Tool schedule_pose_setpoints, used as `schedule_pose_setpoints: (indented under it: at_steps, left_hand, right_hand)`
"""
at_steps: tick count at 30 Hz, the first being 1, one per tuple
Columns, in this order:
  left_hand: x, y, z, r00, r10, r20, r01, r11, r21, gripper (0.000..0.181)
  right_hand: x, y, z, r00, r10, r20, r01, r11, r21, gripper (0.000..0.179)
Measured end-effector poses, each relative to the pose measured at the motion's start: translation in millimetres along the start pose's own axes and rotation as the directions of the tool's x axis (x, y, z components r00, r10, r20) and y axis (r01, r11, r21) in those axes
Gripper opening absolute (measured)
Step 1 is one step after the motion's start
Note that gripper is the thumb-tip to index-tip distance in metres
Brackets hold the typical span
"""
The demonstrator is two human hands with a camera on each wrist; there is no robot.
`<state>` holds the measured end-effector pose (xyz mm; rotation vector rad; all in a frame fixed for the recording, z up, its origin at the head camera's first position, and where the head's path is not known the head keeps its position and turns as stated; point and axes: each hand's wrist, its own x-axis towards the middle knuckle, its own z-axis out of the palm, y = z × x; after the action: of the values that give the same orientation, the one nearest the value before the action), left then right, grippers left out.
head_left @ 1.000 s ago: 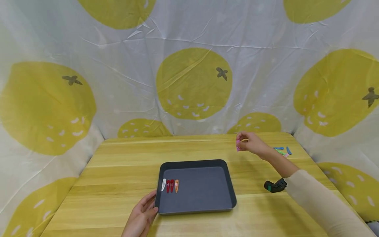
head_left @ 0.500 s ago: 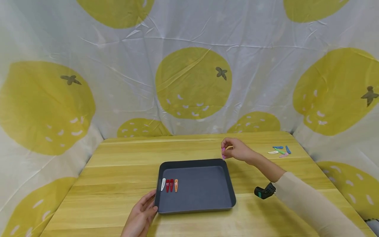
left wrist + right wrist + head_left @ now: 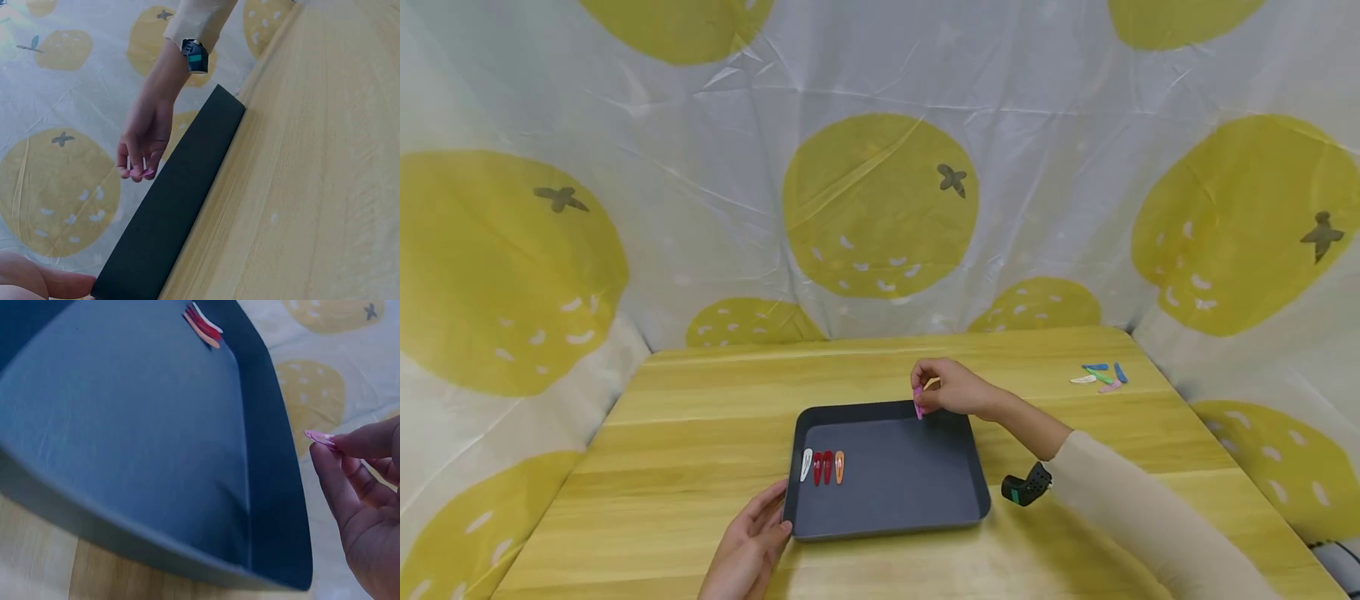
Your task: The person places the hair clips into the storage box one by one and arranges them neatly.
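Observation:
A pink snap hair clip (image 3: 918, 402) is pinched between the thumb and fingers of my right hand (image 3: 953, 387), above the far rim of a dark grey baking tray (image 3: 917, 492). The right wrist view shows the same pink clip (image 3: 321, 438) at my fingertips, apart from the tray wall. My left hand (image 3: 751, 537) holds the tray at its near left corner, thumb at the rim. Inside the tray, at the left, lie a white clip (image 3: 806, 465), two red clips (image 3: 827, 467) and an orange clip (image 3: 839, 467), side by side in a row.
Several more clips lie loose at the table's far right, among them a green clip (image 3: 1100, 376), a white clip (image 3: 1083, 380) and a blue clip (image 3: 1121, 372). The wooden table (image 3: 700, 433) ends at a lemon-print curtain (image 3: 715, 208). A black wrist camera (image 3: 1027, 485) hangs below my right forearm.
My right hand has carried the pink clip leftward and nearer, from beside the loose clips to over the tray's far rim. My left hand stays at the tray's corner.

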<state>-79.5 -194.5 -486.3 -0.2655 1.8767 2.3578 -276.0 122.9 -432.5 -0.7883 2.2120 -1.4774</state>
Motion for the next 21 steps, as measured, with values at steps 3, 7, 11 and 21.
schedule_pose_setpoints:
  at_steps: [3,7,11,21]
  left_hand:
    - [-0.2,0.7,0.4,1.0,0.006,0.003,-0.006,1.0,-0.013,0.066]
    - [-0.8,0.1,-0.3,1.0,0.004,-0.004,-0.004,1.0,-0.012,0.066]
    - [-0.5,-0.6,-1.4,1.0,-0.001,-0.01,0.001,1.0,-0.006,0.067]
    - [1.7,-0.5,0.1,1.0,-0.02,-0.005,0.02,1.0,0.002,0.067]
  right_hand:
    - [6.7,-3,9,1.0,-0.007,0.028,0.007,1.0,-0.009,0.009]
    - [16.2,-7,20,0.994,-0.03,0.104,0.033,0.999,-0.029,0.008]
    - [25.0,-15,30,0.985,-0.048,0.165,0.055,0.998,-0.034,0.009]
    - [42.1,-20,60,0.958,0.006,0.285,0.021,0.996,-0.092,0.012]
